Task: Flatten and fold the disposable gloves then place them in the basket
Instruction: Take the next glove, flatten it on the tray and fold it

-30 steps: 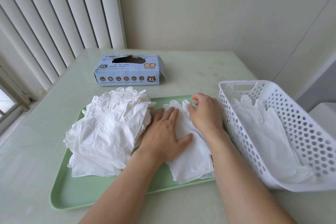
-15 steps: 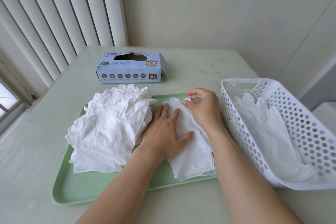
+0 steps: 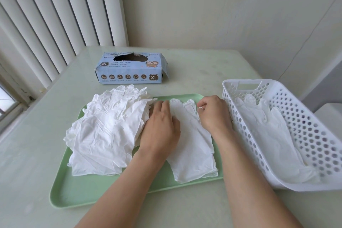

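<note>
While our left hand (image 3: 160,131) presses flat on the glove (image 3: 192,146), our right hand (image 3: 212,114), at three o'clock, pinches its fingertips; we should smooth outward before folding.

We see a tray (image 3: 88,196) near the table's (image 3: 203,65) front edge. On its left part lies a pile of gloves (image 3: 107,131); to the right of the pile, a flat glove (image 3: 192,150) lies on the tray. Behind the tray stands a glove box (image 3: 129,72). Right of the tray sits a basket (image 3: 305,116) with gloves (image 3: 273,139) in it.
</note>
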Action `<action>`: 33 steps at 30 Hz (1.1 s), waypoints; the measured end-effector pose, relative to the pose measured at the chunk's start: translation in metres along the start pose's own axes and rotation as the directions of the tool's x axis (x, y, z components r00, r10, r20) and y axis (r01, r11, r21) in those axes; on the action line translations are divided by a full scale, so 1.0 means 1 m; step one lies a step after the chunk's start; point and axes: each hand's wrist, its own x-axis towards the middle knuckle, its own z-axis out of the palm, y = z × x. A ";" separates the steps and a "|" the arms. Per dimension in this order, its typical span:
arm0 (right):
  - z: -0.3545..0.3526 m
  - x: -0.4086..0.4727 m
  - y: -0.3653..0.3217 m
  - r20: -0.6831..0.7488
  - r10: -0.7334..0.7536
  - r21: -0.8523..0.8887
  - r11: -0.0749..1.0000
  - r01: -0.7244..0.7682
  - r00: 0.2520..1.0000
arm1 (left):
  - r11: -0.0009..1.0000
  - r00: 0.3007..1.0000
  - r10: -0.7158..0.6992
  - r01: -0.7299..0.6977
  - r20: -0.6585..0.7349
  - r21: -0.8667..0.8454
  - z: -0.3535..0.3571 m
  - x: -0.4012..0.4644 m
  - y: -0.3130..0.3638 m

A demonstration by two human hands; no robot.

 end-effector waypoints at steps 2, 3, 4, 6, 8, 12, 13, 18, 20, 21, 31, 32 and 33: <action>-0.001 -0.001 0.000 -0.041 0.006 0.014 1.000 -0.005 0.999 | 0.999 1.000 -0.007 0.007 -0.002 0.037 0.001 0.002 -0.003; -0.002 -0.001 0.000 -0.049 0.004 -0.001 1.000 -0.004 0.999 | 0.999 1.000 -0.007 0.007 0.004 0.045 0.002 0.002 -0.004; -0.002 -0.001 -0.001 -0.057 -0.006 -0.026 1.000 0.005 0.998 | 0.999 1.000 -0.003 0.002 0.011 0.053 0.002 0.002 -0.005; -0.003 -0.002 -0.010 -0.085 -0.064 -0.022 0.998 0.063 0.994 | 0.994 0.999 0.020 -0.024 0.037 0.104 0.001 0.000 -0.003; 0.000 -0.005 -0.026 -0.065 -0.170 0.093 0.980 0.175 0.983 | 0.981 0.997 0.061 -0.069 0.053 0.182 0.000 -0.002 0.000; 0.019 -0.016 -0.048 0.191 -0.195 0.122 0.977 0.174 0.962 | 0.950 0.992 0.105 -0.120 0.068 0.289 -0.009 -0.018 0.009; 0.022 -0.018 -0.048 0.211 -0.172 0.095 0.983 0.154 0.962 | 0.949 0.992 0.086 -0.109 0.090 0.297 -0.015 -0.023 0.012; 0.026 -0.019 -0.048 0.163 -0.104 0.121 0.989 0.085 0.981 | 0.923 0.994 -0.036 -0.007 0.105 0.385 -0.028 -0.031 0.011; 0.027 -0.020 -0.049 0.160 -0.083 0.129 0.990 0.063 0.984 | 0.921 0.991 0.002 -0.054 0.134 0.387 -0.027 -0.029 0.009; 0.027 -0.020 -0.049 0.144 -0.077 0.140 0.988 0.056 0.987 | 0.917 0.989 0.021 -0.077 0.145 0.391 -0.024 -0.029 0.007; 0.033 -0.022 -0.047 0.082 -0.117 0.122 0.987 0.106 0.990 | 0.884 0.985 -0.004 -0.078 0.173 0.461 -0.015 -0.037 0.013; 0.029 -0.023 -0.048 0.083 -0.126 0.139 0.984 0.114 0.989 | 0.885 0.984 -0.010 -0.075 0.180 0.460 -0.015 -0.037 0.013; 0.025 -0.024 -0.049 0.081 -0.144 0.146 0.981 0.131 0.986 | 0.890 0.983 -0.017 -0.069 0.184 0.450 -0.016 -0.037 0.013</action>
